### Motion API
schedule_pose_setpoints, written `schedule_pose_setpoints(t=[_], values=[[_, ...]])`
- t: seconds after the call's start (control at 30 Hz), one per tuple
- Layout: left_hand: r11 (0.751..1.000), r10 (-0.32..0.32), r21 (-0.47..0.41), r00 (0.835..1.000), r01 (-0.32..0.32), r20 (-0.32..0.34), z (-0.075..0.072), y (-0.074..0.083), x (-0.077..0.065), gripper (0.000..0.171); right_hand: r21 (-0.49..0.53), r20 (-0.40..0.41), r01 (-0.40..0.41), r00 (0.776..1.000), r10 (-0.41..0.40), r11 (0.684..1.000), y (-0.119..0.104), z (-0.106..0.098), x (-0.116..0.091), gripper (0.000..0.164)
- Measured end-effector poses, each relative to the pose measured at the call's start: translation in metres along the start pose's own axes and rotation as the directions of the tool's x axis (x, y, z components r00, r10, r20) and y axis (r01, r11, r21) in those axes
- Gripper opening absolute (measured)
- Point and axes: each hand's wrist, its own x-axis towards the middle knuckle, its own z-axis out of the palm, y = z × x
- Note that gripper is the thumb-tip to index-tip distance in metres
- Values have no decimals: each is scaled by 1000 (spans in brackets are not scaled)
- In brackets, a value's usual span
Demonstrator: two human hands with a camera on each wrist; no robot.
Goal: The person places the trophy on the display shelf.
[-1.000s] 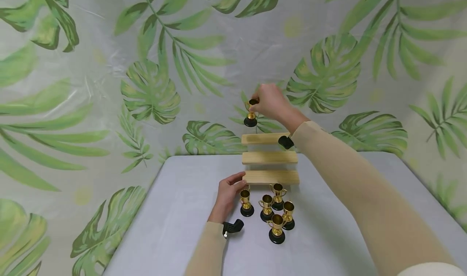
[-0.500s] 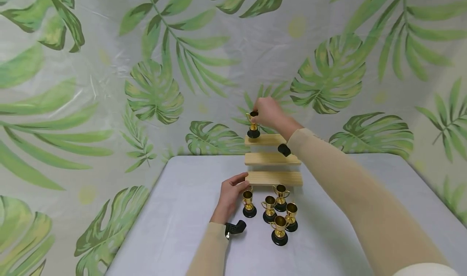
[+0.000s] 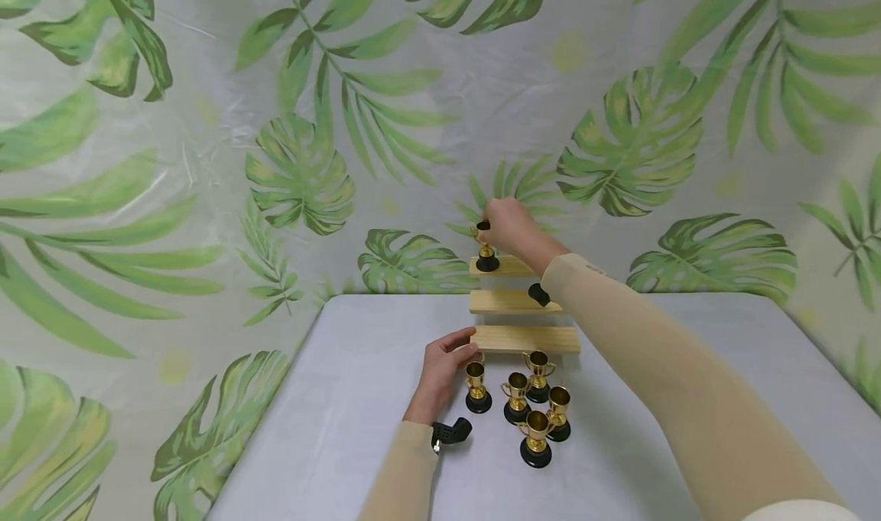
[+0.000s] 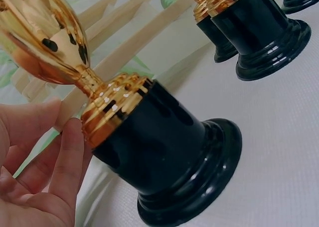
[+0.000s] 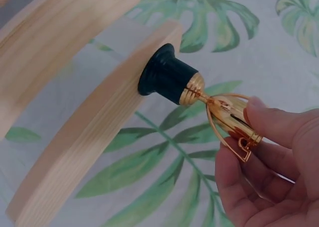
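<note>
A small gold trophy cup [image 3: 487, 258] with a black base stands upright at the left end of the top board of a three-step wooden rack [image 3: 526, 339]. My right hand [image 3: 511, 226] pinches its gold cup between thumb and fingers; in the right wrist view the trophy's black base [image 5: 169, 73] meets the wood. At the rack's lowest board, my left hand [image 3: 440, 369] grips the left end with thumb and fingertips, seen also in the left wrist view, where the wooden board end [image 4: 71, 105] sits between them. Close beside that hand another trophy [image 3: 478, 389] stands on the table.
Several more gold trophies [image 3: 536, 441] stand grouped on the white-covered table [image 3: 344, 414] in front of the rack. The middle board [image 3: 509, 301] bears nothing in its visible part. A leaf-patterned sheet [image 3: 413, 161] hangs right behind the rack.
My right hand has lowered the trophy from above the rack onto the left end of the top board. My left hand keeps its grip on the lowest board. The head view has shifted slightly.
</note>
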Motion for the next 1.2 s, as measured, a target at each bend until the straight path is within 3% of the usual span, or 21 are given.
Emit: schedule_pose_setpoints(t=[0.2,0.37,0.63,0.93,1.2], values=[[1000,-8,-10,1000,7,-12,2,-2,1,33,18,-7,-20,1000,20,1000,3,3,0,17],[1000,-8,-18,1000,8,-6,3,-2,2,34,17,-32,-23,999,23,1000,6,5,0,36],[1000,-5,-9,1000,5,-8,1,-1,2,35,12,-25,-22,999,22,1000,7,6,1,47],[1000,-7,-15,1000,7,-11,1,0,2,35,-7,-10,-16,1000,16,1000,4,-6,-3,59],[1000,-2,19,1000,2,-4,1,1,1,36,-16,-11,-1,1000,1,1000,4,-17,-12,59]])
